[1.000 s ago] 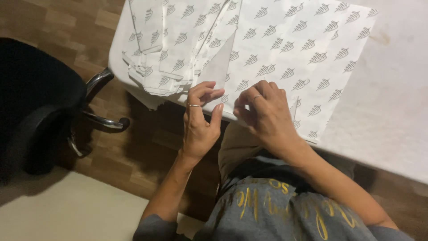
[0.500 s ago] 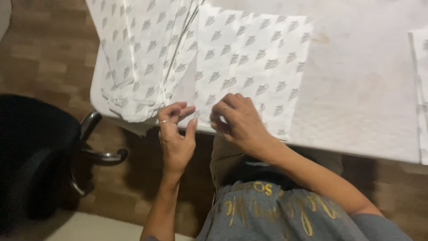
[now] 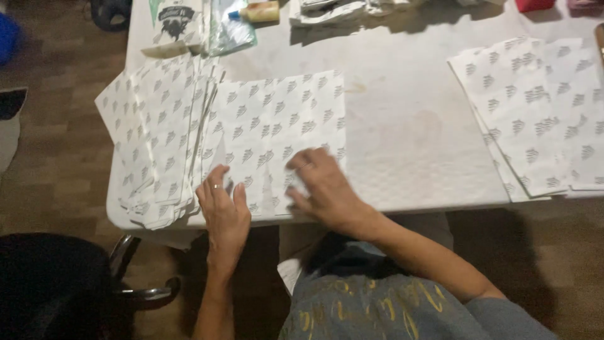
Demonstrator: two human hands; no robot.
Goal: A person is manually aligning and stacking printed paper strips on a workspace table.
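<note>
We've got both hands flat and holding nothing, left hand [image 3: 223,211] and right hand [image 3: 321,189] pressing the white patterned paper sheet [image 3: 277,135] at the near edge of the white table [image 3: 409,138], so looks like we're mid-smoothing, careful crease next.

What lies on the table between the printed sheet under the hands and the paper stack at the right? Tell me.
In the head view, only bare, stained white table lies between the printed sheet and the right paper stack.

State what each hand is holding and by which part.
Nothing is gripped. The left hand and right hand lie flat, palms down, on the near edge of the patterned paper sheet on the white table.
</note>
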